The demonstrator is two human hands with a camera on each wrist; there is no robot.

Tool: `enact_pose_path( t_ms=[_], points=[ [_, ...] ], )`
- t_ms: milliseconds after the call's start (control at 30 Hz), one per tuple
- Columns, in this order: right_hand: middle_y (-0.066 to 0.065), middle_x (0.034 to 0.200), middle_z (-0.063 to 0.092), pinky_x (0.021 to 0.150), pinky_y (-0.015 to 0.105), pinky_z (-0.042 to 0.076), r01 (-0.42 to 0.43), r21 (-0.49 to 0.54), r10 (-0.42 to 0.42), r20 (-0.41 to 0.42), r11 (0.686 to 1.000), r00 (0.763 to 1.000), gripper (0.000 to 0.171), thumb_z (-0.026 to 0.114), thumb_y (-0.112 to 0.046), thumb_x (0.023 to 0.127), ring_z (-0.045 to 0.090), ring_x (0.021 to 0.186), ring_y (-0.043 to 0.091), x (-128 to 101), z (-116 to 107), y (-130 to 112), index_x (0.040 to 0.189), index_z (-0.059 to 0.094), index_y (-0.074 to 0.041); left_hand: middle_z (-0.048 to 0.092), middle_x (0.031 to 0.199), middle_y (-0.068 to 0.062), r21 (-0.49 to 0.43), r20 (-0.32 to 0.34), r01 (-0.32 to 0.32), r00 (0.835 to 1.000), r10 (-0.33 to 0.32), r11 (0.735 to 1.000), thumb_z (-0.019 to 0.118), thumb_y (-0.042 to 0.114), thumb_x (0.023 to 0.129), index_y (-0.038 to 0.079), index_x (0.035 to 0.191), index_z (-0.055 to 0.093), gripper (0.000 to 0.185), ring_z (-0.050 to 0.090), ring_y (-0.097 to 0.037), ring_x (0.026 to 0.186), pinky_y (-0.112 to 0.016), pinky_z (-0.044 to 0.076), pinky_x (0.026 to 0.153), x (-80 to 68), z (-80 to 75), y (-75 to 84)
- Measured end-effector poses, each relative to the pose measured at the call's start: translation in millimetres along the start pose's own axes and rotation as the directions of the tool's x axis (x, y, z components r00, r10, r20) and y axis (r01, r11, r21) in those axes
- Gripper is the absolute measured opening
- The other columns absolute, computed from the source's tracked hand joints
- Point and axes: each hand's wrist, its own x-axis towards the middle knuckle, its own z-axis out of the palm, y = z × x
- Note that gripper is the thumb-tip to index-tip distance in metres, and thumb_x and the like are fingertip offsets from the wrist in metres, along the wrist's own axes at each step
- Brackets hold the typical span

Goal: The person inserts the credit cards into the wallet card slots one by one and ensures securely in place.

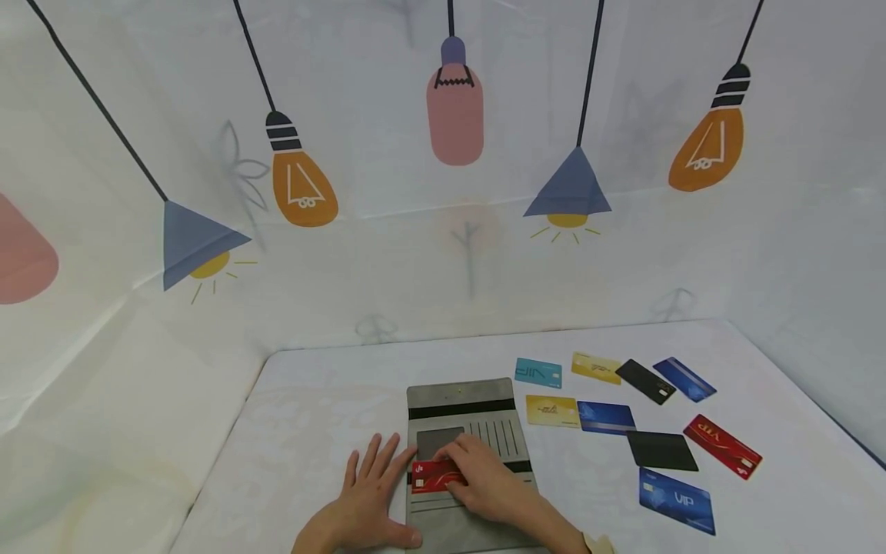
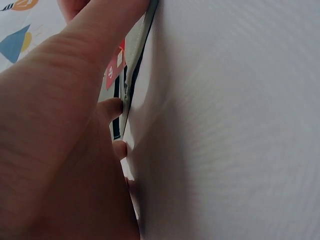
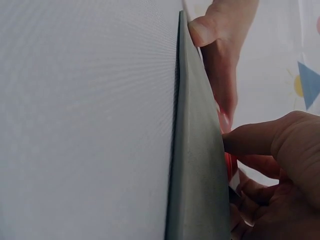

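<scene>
A flat grey organizer panel (image 1: 460,391) with black bands, slits and a darker grey patch lies on the white table. On its middle lies a red card (image 1: 428,478), chip end to the left. My right hand (image 1: 491,481) pinches the card's right part, fingers at its upper edge and thumb low on its face. In the right wrist view, the thumb is beside the panel's grey edge (image 3: 202,150). My left hand (image 1: 370,496) lies with fingers spread along the panel's left side, thumb on its lower left part. One fingertip reaches close to the red card's upper left corner.
Right of the panel several loose cards are spread out: a teal card (image 1: 538,373), yellow cards (image 1: 552,411), blue cards (image 1: 676,500), black cards (image 1: 662,450) and another red card (image 1: 723,446). Behind the table (image 1: 311,392) hangs a white sheet (image 1: 388,269) printed with lamps.
</scene>
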Motion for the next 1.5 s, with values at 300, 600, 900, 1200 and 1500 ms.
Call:
enact_pose_path(
  t_ms=[300,600,900,1200,1500],
  points=[
    [-0.012,0.100,0.050,0.086,0.027,0.047,0.035,-0.004,-0.035,-0.026,0.999,0.999,0.029,0.071,-0.016,0.091,0.045,0.092,0.003,-1.7,-0.6,1.3,0.118,0.063,-0.021,0.013,0.165,-0.013,0.005,0.003,0.002,1.000,-0.002,1.000,0.077,0.071,0.065,0.022,0.155,0.027,0.114,-0.001,-0.043,0.150,-0.073,-0.004,0.110,0.2,0.4,0.8],
    [-0.012,0.098,0.050,0.082,0.024,0.045,0.013,0.012,-0.013,-0.018,1.000,1.000,0.026,0.071,-0.016,0.091,0.044,0.091,0.003,-0.7,0.5,2.2,0.115,0.064,-0.019,0.013,0.165,-0.012,-0.006,0.005,0.014,1.000,-0.014,1.000,0.075,0.075,0.063,0.025,0.155,0.028,0.115,-0.003,-0.041,0.150,-0.071,-0.006,0.111,2.3,2.2,-2.1],
    [-0.012,0.097,0.048,0.080,0.022,0.044,0.004,0.044,-0.003,-0.026,0.999,1.000,0.024,0.071,-0.014,0.090,0.042,0.092,0.004,-1.9,0.2,2.0,0.112,0.063,-0.017,0.012,0.165,-0.012,-0.021,0.007,0.008,1.000,-0.008,1.000,0.074,0.076,0.063,0.028,0.155,0.027,0.114,-0.003,-0.041,0.150,-0.071,-0.009,0.110,4.1,4.2,-5.5],
    [-0.014,0.089,0.044,0.077,0.020,0.039,0.038,0.041,-0.038,-0.021,0.998,0.999,0.015,0.068,-0.012,0.092,0.039,0.088,0.003,-1.9,-1.5,2.0,0.105,0.067,-0.020,0.012,0.165,-0.013,-0.005,-0.003,-0.015,1.000,0.015,1.000,0.076,0.072,0.066,0.023,0.156,0.026,0.114,-0.001,-0.043,0.150,-0.073,-0.003,0.110,0.0,0.7,-0.8],
    [-0.015,0.083,0.045,0.073,0.018,0.038,0.063,0.028,-0.063,-0.001,0.998,0.998,0.008,0.068,-0.015,0.093,0.040,0.080,-0.001,-0.7,-0.5,4.5,0.099,0.070,-0.020,0.010,0.165,-0.013,-0.010,0.001,-0.007,1.000,0.007,1.000,0.076,0.072,0.066,0.023,0.156,0.026,0.114,-0.002,-0.042,0.150,-0.072,-0.004,0.110,1.1,1.0,-2.0]
  ],
)
